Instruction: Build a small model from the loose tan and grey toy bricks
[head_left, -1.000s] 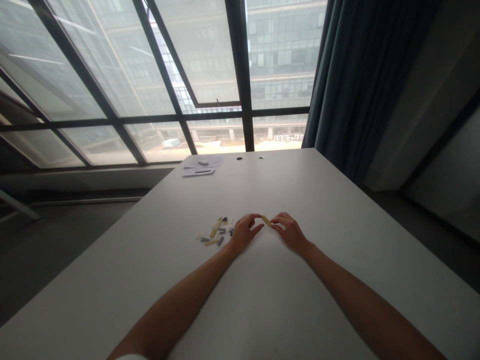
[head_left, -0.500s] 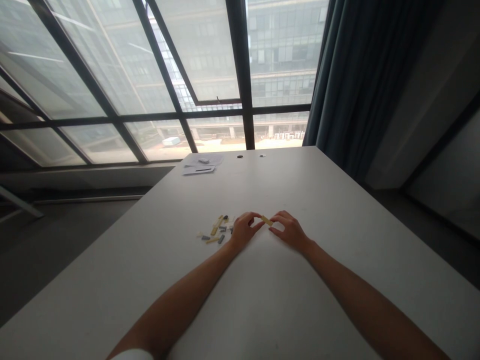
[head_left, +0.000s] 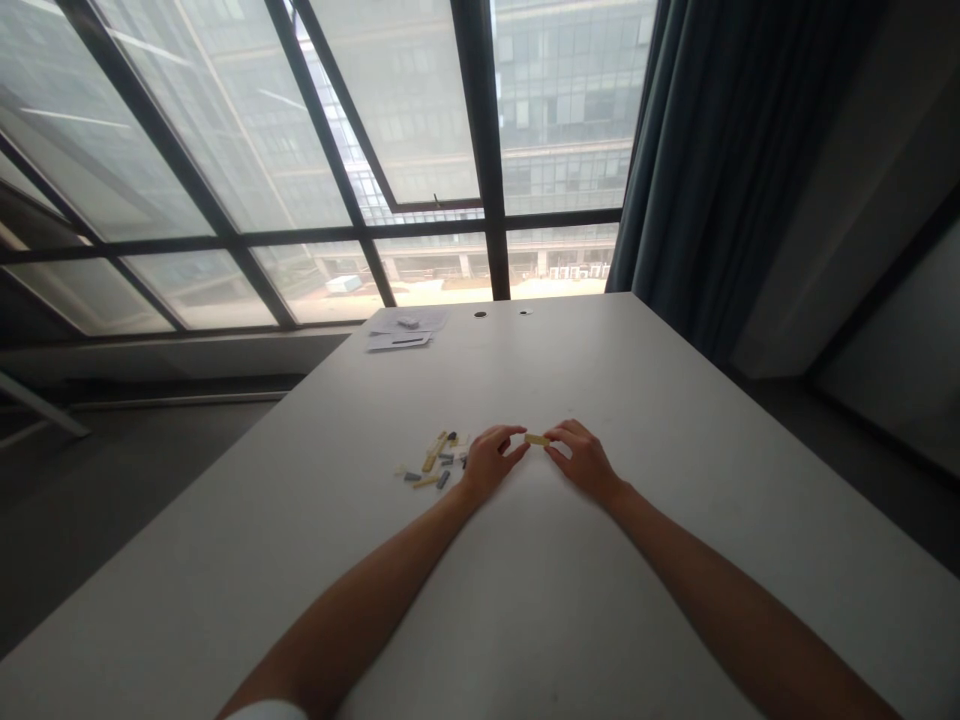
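A small tan toy building brick (head_left: 536, 440), long and narrow, is held just above or on the table; I cannot tell which. My right hand (head_left: 585, 458) pinches its right end between thumb and fingers. Thumb and index finger of my left hand (head_left: 491, 460) close on the left end. Left of that hand lies a loose group of small pieces: a long tan piece (head_left: 433, 454), another tan piece (head_left: 425, 481), a grey piece (head_left: 444, 480) and a dark round piece (head_left: 451, 437). Some pieces are partly hidden behind my left hand.
The white table (head_left: 637, 600) stretches towards the window. Papers (head_left: 397, 341) with small items on them lie at its far left corner. A dark round spot (head_left: 480, 314) and a small dark and white item (head_left: 525, 312) are near the far edge. A blue curtain (head_left: 675, 200) hangs at right.
The tan brick has turned from a slant to nearly level. My right hand has shifted slightly right with it; my left hand has barely moved.
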